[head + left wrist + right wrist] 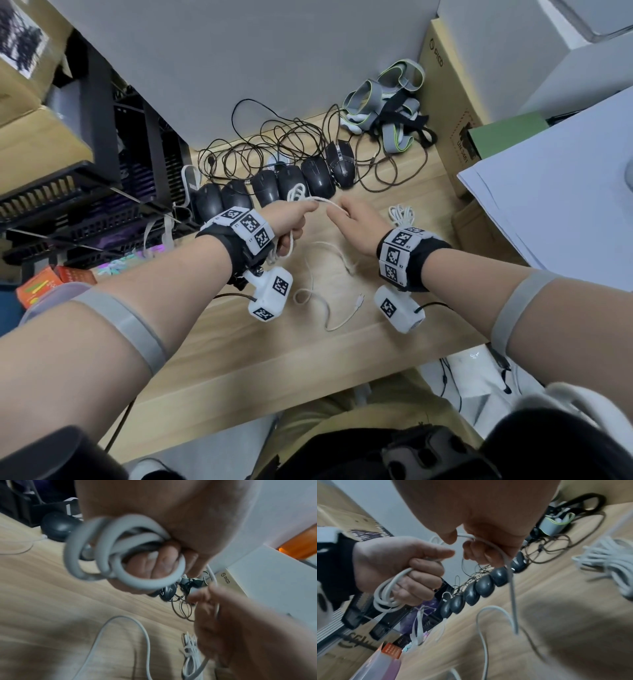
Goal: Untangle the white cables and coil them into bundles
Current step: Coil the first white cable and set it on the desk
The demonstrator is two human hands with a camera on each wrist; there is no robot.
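Note:
My left hand (297, 216) grips several small loops of a white cable (109, 555), and these hang below its curled fingers (163, 563). From that fist the cable runs right to my right hand (339, 215), which pinches it between thumb and fingers (471, 547). The free end (329, 308) drops from there and trails in loose curves on the wooden table (239, 342), ending in a small plug. A second white cable (401, 214) lies as a tied bundle on the table just right of my right hand.
A row of black mice (274, 185) with tangled dark cords (274, 144) lies just beyond my hands. Grey straps (387, 102) sit at the back. There is a cardboard box (445, 102) and white sheets (548, 192) to the right, black crates (85, 192) to the left.

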